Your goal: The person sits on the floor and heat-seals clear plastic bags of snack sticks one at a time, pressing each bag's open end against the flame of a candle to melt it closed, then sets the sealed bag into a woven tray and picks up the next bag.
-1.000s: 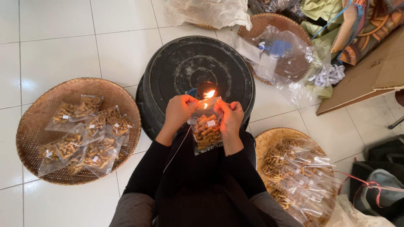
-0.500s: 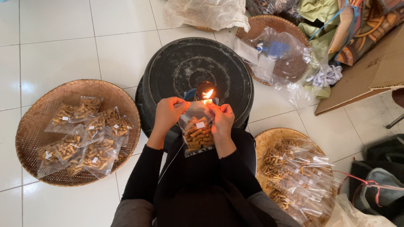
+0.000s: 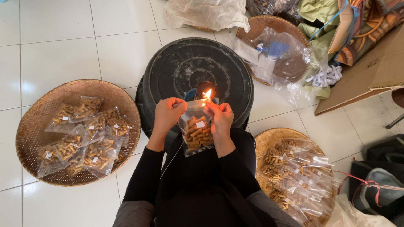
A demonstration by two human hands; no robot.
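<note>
Over an upturned black tub (image 3: 189,67), we pinch a snack bag (image 3: 195,132) by its top corners, left hand (image 3: 167,113) and right hand (image 3: 219,117), mouth near the flame (image 3: 207,94) at twelve o'clock; best kept taut, passing evenly.

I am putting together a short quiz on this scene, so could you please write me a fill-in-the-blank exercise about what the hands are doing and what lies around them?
1. The left hand and right hand hold a clear snack bag by its top edge at a small ____.
2. The flame burns on top of an upturned ____ tub.
3. The filled bags on the person's left lie in a round woven ____.

Missing words: flame; black; tray
</note>
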